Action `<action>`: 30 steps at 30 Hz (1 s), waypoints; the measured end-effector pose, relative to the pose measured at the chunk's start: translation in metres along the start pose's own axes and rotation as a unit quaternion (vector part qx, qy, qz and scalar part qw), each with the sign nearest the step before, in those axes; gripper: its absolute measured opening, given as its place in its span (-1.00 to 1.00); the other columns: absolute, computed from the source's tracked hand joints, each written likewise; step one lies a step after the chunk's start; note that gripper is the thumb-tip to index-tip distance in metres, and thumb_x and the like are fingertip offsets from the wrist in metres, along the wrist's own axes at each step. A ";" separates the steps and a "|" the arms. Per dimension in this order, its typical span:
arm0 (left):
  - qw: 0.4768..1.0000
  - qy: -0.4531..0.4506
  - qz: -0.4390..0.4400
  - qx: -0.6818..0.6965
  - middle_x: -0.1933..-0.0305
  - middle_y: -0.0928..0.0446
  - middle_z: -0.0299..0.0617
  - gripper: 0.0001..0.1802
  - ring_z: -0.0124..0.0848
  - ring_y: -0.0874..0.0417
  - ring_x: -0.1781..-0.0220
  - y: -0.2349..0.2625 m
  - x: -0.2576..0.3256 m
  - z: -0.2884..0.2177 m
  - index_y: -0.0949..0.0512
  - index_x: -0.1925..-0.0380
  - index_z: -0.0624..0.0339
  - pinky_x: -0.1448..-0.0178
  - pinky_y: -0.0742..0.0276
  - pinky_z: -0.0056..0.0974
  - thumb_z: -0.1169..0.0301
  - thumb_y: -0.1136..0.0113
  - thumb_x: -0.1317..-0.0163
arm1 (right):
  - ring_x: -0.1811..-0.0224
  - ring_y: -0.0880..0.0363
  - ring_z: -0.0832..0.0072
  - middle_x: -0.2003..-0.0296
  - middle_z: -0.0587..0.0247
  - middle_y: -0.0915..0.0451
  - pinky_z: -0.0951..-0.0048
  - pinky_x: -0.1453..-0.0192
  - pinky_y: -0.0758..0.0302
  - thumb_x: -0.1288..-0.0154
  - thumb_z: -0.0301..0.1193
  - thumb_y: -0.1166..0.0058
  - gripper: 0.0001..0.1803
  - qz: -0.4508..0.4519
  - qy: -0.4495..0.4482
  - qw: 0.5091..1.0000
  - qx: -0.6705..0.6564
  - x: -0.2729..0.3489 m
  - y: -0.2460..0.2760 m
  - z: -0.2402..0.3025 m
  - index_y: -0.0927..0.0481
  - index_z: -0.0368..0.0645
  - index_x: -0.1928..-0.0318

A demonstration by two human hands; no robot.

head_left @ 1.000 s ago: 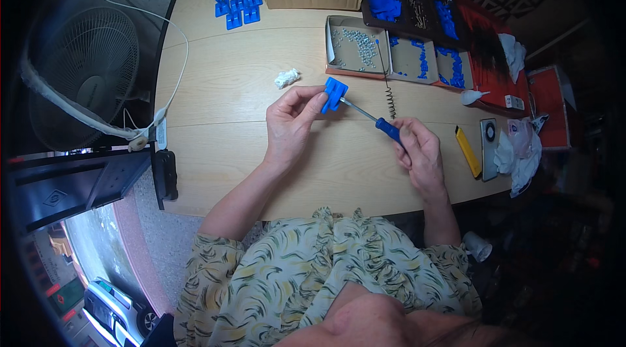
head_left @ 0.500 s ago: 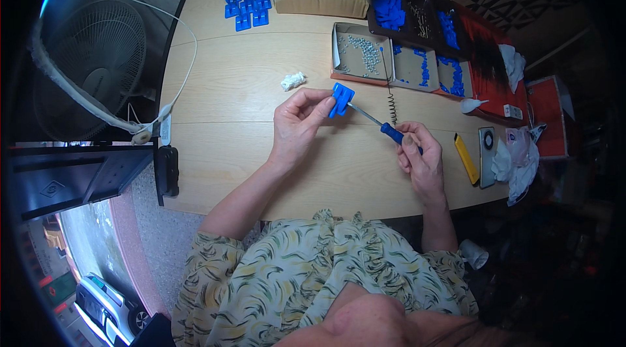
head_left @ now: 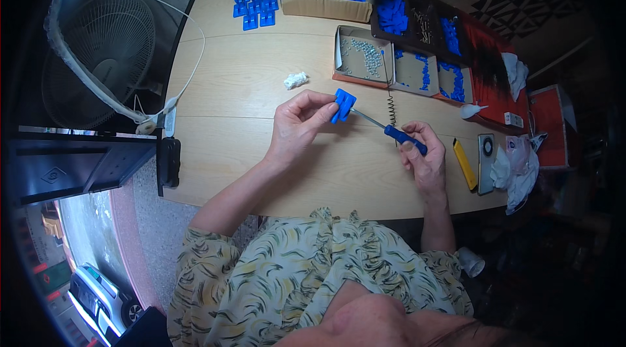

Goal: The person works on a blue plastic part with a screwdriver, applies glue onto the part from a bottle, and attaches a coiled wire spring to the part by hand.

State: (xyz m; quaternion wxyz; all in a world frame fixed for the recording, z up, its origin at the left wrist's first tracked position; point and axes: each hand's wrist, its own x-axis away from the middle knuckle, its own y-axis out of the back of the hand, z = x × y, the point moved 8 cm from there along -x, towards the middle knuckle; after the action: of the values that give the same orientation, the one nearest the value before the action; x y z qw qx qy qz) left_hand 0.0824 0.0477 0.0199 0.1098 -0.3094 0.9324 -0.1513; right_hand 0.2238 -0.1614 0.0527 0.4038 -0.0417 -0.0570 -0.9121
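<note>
The left hand (head_left: 297, 127) is pinching a blue plastic piece (head_left: 344, 104) above the bench (head_left: 222, 93), thumb and fingers closing on its left edge while most of it is projecting beyond the fingertips. The right hand (head_left: 425, 159) is wrapping its fingers around the handle of a screwdriver (head_left: 404, 140), whose tip is reaching the piece's right side. A coiled black wire (head_left: 392, 109) is ending near those fingers; whether they are holding it, I cannot tell.

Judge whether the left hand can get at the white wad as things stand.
Probably yes: the white wad lies just beyond the left hand, nothing visible between, though the hand is pinching the blue piece and may need freeing first.
</note>
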 end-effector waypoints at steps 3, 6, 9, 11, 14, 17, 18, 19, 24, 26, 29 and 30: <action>1.000 0.009 -0.010 0.012 0.14 -0.72 -0.14 -0.82 -0.52 -0.73 0.12 0.003 0.003 0.002 -0.64 0.07 0.37 -0.04 -0.71 -0.38 0.52 -0.27 -0.39 | 0.46 -0.38 0.79 0.45 0.44 -0.49 0.73 0.40 -0.30 -0.52 -0.28 -0.11 -0.75 -0.022 0.123 0.991 0.051 0.001 -0.001 0.005 -0.59 -0.26 0.09; 0.999 0.017 -0.013 0.027 0.14 -0.72 -0.13 -0.82 -0.51 -0.73 0.12 0.002 0.011 0.005 -0.63 0.07 0.36 -0.03 -0.72 -0.37 0.53 -0.27 -0.38 | 0.48 -0.38 0.80 0.44 0.45 -0.49 0.74 0.43 -0.27 -0.50 -0.29 -0.14 -0.76 -0.011 0.125 0.987 0.103 0.000 0.008 -0.004 -0.58 -0.24 0.11; 0.999 0.022 -0.032 0.030 0.13 -0.72 -0.13 -0.82 -0.50 -0.74 0.12 0.005 0.015 0.008 -0.62 0.06 0.36 -0.03 -0.72 -0.37 0.54 -0.27 -0.38 | 0.50 -0.37 0.79 0.44 0.45 -0.49 0.72 0.45 -0.27 -0.45 -0.34 -0.21 -0.81 0.009 -0.050 0.997 0.057 0.000 0.007 -0.025 -0.57 -0.22 0.15; 0.998 0.022 -0.032 0.042 0.10 -0.70 -0.12 -0.78 -0.51 -0.73 0.11 0.005 0.017 0.007 -0.61 0.01 0.35 -0.03 -0.72 -0.37 0.53 -0.28 -0.37 | 0.53 -0.35 0.78 0.45 0.45 -0.49 0.71 0.47 -0.26 -0.42 -0.37 -0.24 -0.82 0.014 -0.098 0.995 -0.024 0.001 -0.001 -0.028 -0.56 -0.22 0.17; 0.997 0.033 -0.052 0.048 0.07 -0.68 -0.14 -0.65 -0.52 -0.71 0.10 0.011 0.019 0.008 -0.57 -0.13 0.35 -0.03 -0.70 -0.41 0.53 -0.29 -0.36 | 0.53 -0.33 0.78 0.47 0.46 -0.47 0.70 0.47 -0.25 -0.43 -0.35 -0.23 -0.80 0.047 -0.011 0.999 -0.022 0.000 -0.014 -0.014 -0.57 -0.24 0.16; 0.996 0.079 -0.018 0.044 0.02 -0.67 -0.17 -0.52 -0.53 -0.69 0.03 0.011 0.021 0.012 -0.49 -0.28 0.33 -0.06 -0.68 -0.39 0.44 -0.28 -0.40 | 0.53 -0.32 0.78 0.48 0.47 -0.48 0.69 0.46 -0.26 -0.44 -0.35 -0.22 -0.78 0.012 0.052 0.997 0.051 0.000 -0.009 -0.014 -0.59 -0.27 0.12; 0.996 0.080 -0.019 0.047 0.02 -0.67 -0.17 -0.52 -0.53 -0.69 0.03 0.013 0.020 0.010 -0.49 -0.28 0.33 -0.06 -0.68 -0.39 0.44 -0.28 -0.40 | 0.53 -0.32 0.78 0.48 0.47 -0.48 0.69 0.46 -0.26 -0.44 -0.35 -0.22 -0.78 0.012 0.050 0.997 0.054 -0.001 -0.008 -0.017 -0.59 -0.27 0.12; 0.993 0.114 0.003 0.029 -0.01 -0.66 -0.17 -0.51 -0.54 -0.68 0.01 0.011 0.019 0.012 -0.47 -0.30 0.32 -0.09 -0.66 -0.39 0.42 -0.27 -0.41 | 0.52 -0.33 0.78 0.46 0.46 -0.49 0.69 0.45 -0.27 -0.44 -0.34 -0.22 -0.76 0.014 0.049 0.996 0.077 -0.001 -0.005 -0.018 -0.59 -0.28 0.10; 0.991 0.124 0.053 -0.012 -0.07 -0.65 -0.19 -0.51 -0.54 -0.65 -0.05 0.011 0.020 0.020 -0.47 -0.32 0.29 -0.17 -0.62 -0.34 0.37 -0.24 -0.44 | 0.48 -0.35 0.79 0.43 0.44 -0.53 0.69 0.41 -0.28 -0.45 -0.30 -0.22 -0.71 0.035 -0.019 0.990 0.132 0.001 0.003 -0.022 -0.59 -0.30 0.05; 0.990 0.129 0.049 0.011 -0.07 -0.66 -0.19 -0.50 -0.51 -0.64 -0.08 0.010 0.021 0.021 -0.47 -0.32 0.29 -0.19 -0.60 -0.34 0.38 -0.26 -0.43 | 0.44 -0.36 0.78 0.41 0.44 -0.54 0.71 0.36 -0.29 -0.45 -0.33 -0.23 -0.75 0.084 -0.043 0.987 0.127 0.001 0.002 -0.027 -0.60 -0.29 0.08; 0.983 0.173 0.030 0.053 -0.08 -0.66 -0.17 -0.51 -0.49 -0.65 -0.08 0.008 0.021 0.022 -0.48 -0.30 0.31 -0.19 -0.61 -0.35 0.39 -0.26 -0.42 | 0.40 -0.39 0.75 0.38 0.45 -0.54 0.67 0.31 -0.32 -0.43 -0.41 -0.24 -0.84 0.037 -0.002 0.994 0.107 0.001 -0.009 -0.009 -0.63 -0.26 0.14; 0.983 0.174 0.032 0.051 -0.08 -0.66 -0.17 -0.51 -0.49 -0.65 -0.08 0.007 0.021 0.022 -0.48 -0.30 0.31 -0.19 -0.61 -0.35 0.39 -0.26 -0.42 | 0.40 -0.39 0.75 0.38 0.45 -0.54 0.67 0.31 -0.32 -0.43 -0.41 -0.24 -0.84 0.034 -0.002 0.994 0.105 0.001 -0.012 -0.009 -0.63 -0.26 0.14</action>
State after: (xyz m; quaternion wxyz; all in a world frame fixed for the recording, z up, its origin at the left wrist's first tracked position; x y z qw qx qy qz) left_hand 0.0687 0.0358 -0.0051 -0.0342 -0.2424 0.9376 -0.2468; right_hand 0.2136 -0.1554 0.0434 0.4370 -0.0028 -0.1517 -0.8866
